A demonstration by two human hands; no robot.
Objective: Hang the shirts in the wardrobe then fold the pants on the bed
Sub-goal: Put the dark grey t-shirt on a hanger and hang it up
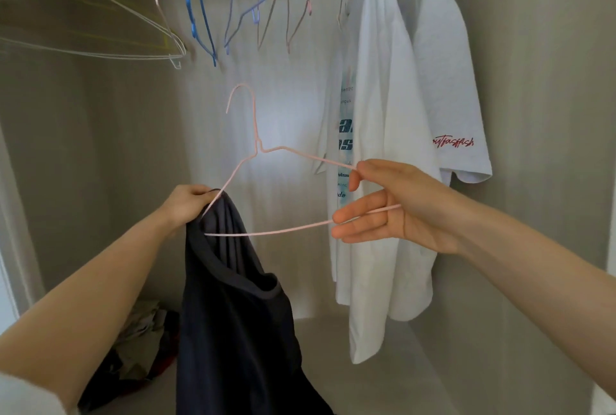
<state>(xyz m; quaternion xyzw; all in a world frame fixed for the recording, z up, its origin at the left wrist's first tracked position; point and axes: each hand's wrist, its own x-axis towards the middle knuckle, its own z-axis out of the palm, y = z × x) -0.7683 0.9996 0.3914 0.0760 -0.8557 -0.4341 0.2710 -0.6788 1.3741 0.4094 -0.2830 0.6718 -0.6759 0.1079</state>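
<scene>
Wardrobe (pixel 100 148) interior, step: hanging shirts. Two white shirts (pixel 383 114) hang behind right hand (pixel 393 208). Dark shirt (pixel 240 331) droops below left hand (pixel 188 204), which grips its neckline over pink hanger (pixel 266 233) end. Hanger spans both hands; right pinches its shoulder wire. Next (my guess): feed right end in neckline. Open room above hands, below empty hangers (pixel 192 23).

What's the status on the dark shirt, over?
Right grip pinches pink hanger. Left grip holds dark shirt at other end. Hanger partly in collar, not hung. Nothing in the way.
</scene>
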